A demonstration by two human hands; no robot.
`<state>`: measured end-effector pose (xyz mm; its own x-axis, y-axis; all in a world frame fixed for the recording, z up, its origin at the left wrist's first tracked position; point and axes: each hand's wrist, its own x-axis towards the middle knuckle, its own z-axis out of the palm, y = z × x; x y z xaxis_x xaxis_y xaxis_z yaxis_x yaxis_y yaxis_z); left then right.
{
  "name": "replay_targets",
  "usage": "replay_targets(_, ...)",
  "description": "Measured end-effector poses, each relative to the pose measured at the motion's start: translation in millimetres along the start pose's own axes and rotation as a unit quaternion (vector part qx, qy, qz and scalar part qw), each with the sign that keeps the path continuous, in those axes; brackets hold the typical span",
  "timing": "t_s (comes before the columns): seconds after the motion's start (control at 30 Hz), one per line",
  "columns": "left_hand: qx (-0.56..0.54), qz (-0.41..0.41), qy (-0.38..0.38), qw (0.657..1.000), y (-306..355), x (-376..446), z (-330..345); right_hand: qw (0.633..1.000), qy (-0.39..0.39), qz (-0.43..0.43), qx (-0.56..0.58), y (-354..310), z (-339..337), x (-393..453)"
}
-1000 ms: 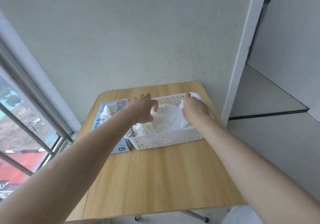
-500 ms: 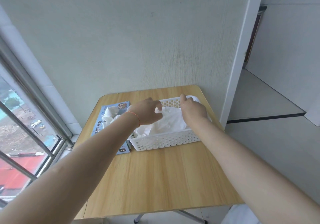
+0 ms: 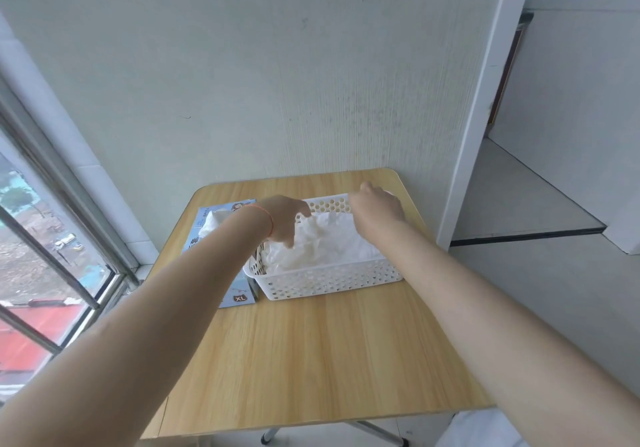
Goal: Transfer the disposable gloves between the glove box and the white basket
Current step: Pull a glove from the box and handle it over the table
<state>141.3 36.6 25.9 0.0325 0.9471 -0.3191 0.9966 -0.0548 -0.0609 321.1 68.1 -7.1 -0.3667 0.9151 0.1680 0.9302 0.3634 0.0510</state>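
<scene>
A white perforated basket (image 3: 329, 282) stands on the wooden table, filled with a crumpled pile of white disposable gloves (image 3: 329, 244). To its left lies the blue glove box (image 3: 240, 296), marked XL, with more white gloves (image 3: 216, 219) bulging from its opening. My left hand (image 3: 285, 218) hangs over the basket's left end, its fingers curled down into the pile and gripping the gloves. My right hand (image 3: 377, 206) is over the basket's far right corner, fingers curled; a scrap of white glove shows just beyond the knuckles. The fingertips of both hands are hidden.
The wooden table (image 3: 311, 360) stands against a pale wall, with bare wood between me and the basket. A window with metal bars (image 3: 52, 225) runs along the left. A white door frame (image 3: 478, 107) stands at the right.
My left hand has turned its fingers down into the glove pile. My right hand has shifted slightly toward the basket's far right corner. My view has tilted upward.
</scene>
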Motion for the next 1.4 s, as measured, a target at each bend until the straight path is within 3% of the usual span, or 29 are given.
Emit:
replay_targets(0.07,0.098,-0.025,0.057,0.993,0.9,-1.4,-4.7,0.996,-0.05,-0.016,0.074,-4.8,-3.4,2.6)
replay_targets(0.1,0.095,-0.022,0.076,0.992,3.4,-1.8,-4.8,0.99,-0.093,-0.02,0.104,-7.3,-3.9,3.9)
replay_targets(0.17,-0.006,0.012,0.08,0.997,11.3,-0.2,0.5,0.974,-0.192,-0.02,0.119,-9.2,-5.1,5.3)
replay_targets(0.23,-0.092,0.034,0.018,0.995,18.6,2.1,8.9,0.962,-0.247,-0.021,0.116,-9.5,-7.2,3.6)
replay_targets(0.37,-0.096,-0.005,-0.113,0.989,15.1,10.6,33.8,0.953,-0.293,-0.011,0.083,-7.4,-0.7,1.4)
replay_targets(0.67,-0.13,-0.005,-0.135,0.982,5.6,18.1,55.2,0.943,-0.329,-0.014,0.048,-9.6,15.0,3.8)
replay_targets(0.77,-0.231,0.016,-0.162,0.959,-10.3,9.9,34.3,0.953,-0.299,-0.02,0.054,-14.4,-2.5,11.2)
replay_targets(0.83,-0.344,0.024,-0.124,0.93,-28.0,2.0,20.1,0.97,-0.224,-0.028,0.087,-25.3,-18.2,17.3)
replay_targets(0.93,-0.379,-0.022,0.107,0.919,-62.2,-12.8,10.4,0.977,-0.107,-0.046,0.18,-61.1,-29.5,28.5)
replay_targets(1.0,-0.362,-0.076,0.266,0.89,-86.3,-18.4,16.9,0.97,-0.063,-0.057,0.227,-89.1,-27.1,34.8)
replay_targets(1.07,-0.382,-0.122,0.33,0.855,-113.3,-27.3,29.9,0.962,-0.045,-0.072,0.258,-122.8,-19.9,41.4)
replay_targets(1.13,-0.396,-0.159,0.327,0.843,-132.1,-33.8,43.4,0.958,-0.048,-0.082,0.271,-150.4,-13.3,44.8)
replay_targets(1.2,-0.396,-0.173,0.279,0.858,-149.2,-39.4,57.2,0.973,-0.075,-0.093,0.197,-173.6,-8.5,47.5)
replay_targets(1.3,-0.415,-0.141,0.204,0.875,-161.3,-43.6,74.9,0.986,-0.099,-0.106,0.078,-189.0,-7.2,48.4)
replay_targets(1.4,-0.411,-0.087,0.189,0.888,-162.0,-45.7,86.9,0.984,-0.077,-0.106,0.117,-191.4,-13.9,50.6)
